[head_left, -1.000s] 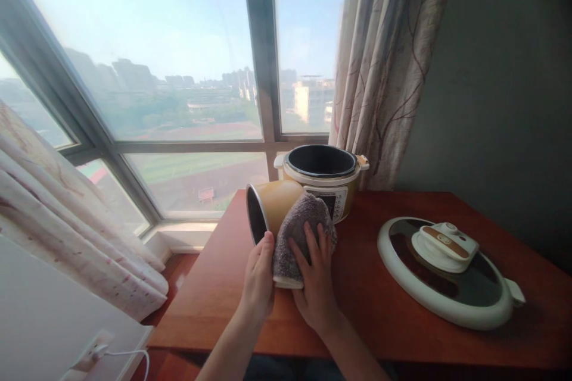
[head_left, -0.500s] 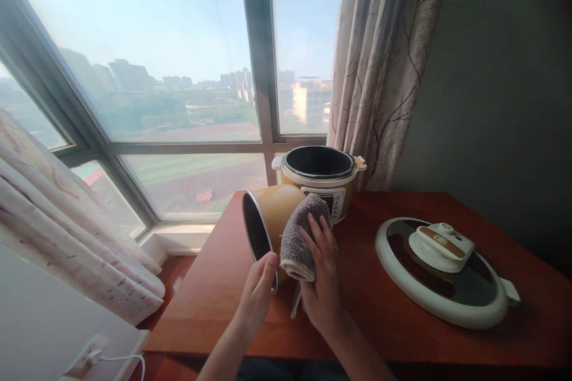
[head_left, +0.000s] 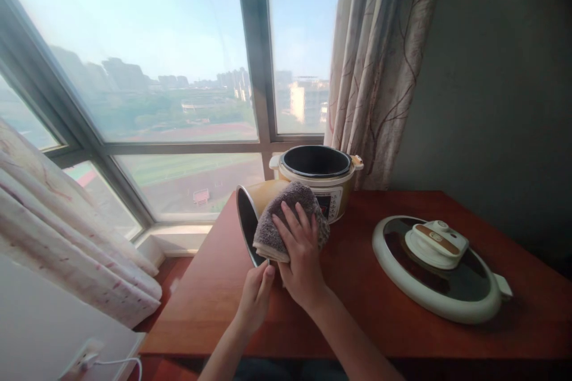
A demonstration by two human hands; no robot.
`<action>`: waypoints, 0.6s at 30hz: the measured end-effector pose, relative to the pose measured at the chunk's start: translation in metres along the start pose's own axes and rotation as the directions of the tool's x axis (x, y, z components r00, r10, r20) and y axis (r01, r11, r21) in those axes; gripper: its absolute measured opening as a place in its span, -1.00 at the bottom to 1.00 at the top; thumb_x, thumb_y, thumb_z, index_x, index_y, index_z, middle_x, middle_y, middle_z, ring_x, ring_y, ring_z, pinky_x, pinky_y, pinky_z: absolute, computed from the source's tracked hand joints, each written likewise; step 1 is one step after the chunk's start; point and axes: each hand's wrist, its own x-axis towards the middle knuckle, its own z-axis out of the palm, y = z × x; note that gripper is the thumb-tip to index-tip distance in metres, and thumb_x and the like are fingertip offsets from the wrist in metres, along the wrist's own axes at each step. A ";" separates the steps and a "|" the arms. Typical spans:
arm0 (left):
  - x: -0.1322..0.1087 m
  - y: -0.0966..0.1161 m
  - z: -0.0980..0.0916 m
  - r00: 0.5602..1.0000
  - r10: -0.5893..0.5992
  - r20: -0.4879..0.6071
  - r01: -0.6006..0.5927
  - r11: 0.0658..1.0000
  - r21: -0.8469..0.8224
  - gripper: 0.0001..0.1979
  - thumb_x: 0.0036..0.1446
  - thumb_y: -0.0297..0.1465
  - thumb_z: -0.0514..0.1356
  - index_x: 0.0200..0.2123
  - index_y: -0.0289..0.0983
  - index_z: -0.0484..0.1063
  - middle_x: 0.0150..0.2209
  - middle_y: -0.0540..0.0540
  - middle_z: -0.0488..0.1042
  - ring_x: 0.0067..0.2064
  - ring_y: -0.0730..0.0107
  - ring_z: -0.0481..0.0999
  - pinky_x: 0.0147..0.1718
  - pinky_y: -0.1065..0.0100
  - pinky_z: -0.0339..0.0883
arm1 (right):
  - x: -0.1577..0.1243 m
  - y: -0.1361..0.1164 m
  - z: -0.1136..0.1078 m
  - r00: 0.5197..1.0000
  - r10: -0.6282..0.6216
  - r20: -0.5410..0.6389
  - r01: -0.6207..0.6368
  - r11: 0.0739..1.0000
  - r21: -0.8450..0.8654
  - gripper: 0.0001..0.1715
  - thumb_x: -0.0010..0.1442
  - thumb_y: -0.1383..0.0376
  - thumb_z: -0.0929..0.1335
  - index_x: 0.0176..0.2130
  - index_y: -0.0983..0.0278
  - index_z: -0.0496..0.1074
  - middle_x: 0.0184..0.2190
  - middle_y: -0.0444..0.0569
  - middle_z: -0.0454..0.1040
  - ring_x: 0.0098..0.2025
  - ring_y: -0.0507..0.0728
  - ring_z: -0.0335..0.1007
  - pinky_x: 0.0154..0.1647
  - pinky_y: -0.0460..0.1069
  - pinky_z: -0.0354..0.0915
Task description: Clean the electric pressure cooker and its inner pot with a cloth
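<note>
Compared with half a second earlier, the grey cloth (head_left: 270,223) had moved left and spread wider, its pale edge reaching the rim of the inner pot (head_left: 263,192). The right hand (head_left: 304,259) lay over it, fingers slightly parted and nearly straight. The left hand (head_left: 254,302) pinched the near rim, thumb against fingers. Gold outside, dark inside, the pot was tipped sideways, mouth leftward, on the near-left side of the cooker (head_left: 342,205).

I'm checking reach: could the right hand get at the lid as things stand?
Probably yes: the lid lies to the right, with only tabletop showing between. But the right hand is spread over the grey cloth on the golden pot and must first leave it.
</note>
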 end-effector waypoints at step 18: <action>0.023 0.088 0.006 0.844 -0.518 -0.140 0.274 0.640 -0.718 -0.46 0.19 -0.06 0.22 0.04 -0.38 0.52 -0.21 -0.23 0.66 -0.10 0.10 0.64 -0.08 0.18 0.52 | -0.083 -0.001 0.017 0.999 -0.043 0.022 0.045 0.995 -0.090 -0.14 0.13 0.44 0.22 0.39 0.19 0.08 0.46 0.00 -0.11 0.47 0.43 -0.34 0.32 0.55 -0.17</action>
